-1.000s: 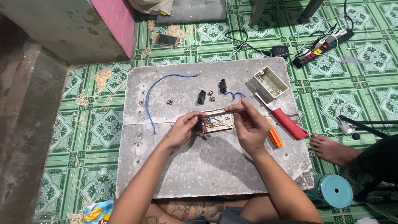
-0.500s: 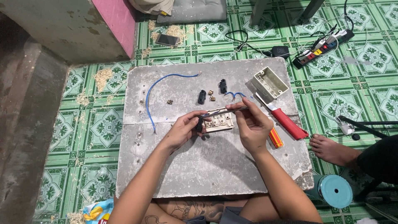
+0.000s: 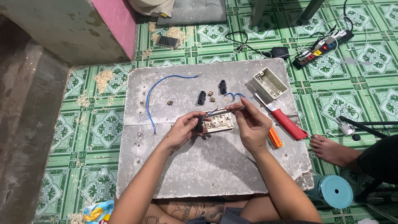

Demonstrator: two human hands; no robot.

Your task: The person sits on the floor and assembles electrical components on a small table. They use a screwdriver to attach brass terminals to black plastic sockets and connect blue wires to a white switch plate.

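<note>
My left hand [image 3: 183,129] grips the left end of a beige switch plate [image 3: 219,122] held just above a grey board [image 3: 199,166]. My right hand [image 3: 249,124] pinches a thin metal tool [image 3: 222,111], a small screwdriver by its look, whose tip points left over the plate's top edge. A short blue wire piece [image 3: 233,96] lies just beyond my right hand. Two black switch modules [image 3: 202,98] and small brass parts [image 3: 212,96] lie behind the plate.
A long blue wire [image 3: 151,95] curves across the board's left. A beige wall box [image 3: 269,85], a red-handled knife [image 3: 286,122] and an orange tool [image 3: 275,137] lie at the right. Another person's foot [image 3: 329,149] rests beside a teal lid [image 3: 336,191]. A power strip [image 3: 321,47] is on the tiled floor.
My right hand has shifted slightly, bringing the thin tool lower and flatter across the plate's top edge. My left hand keeps its hold on the plate.
</note>
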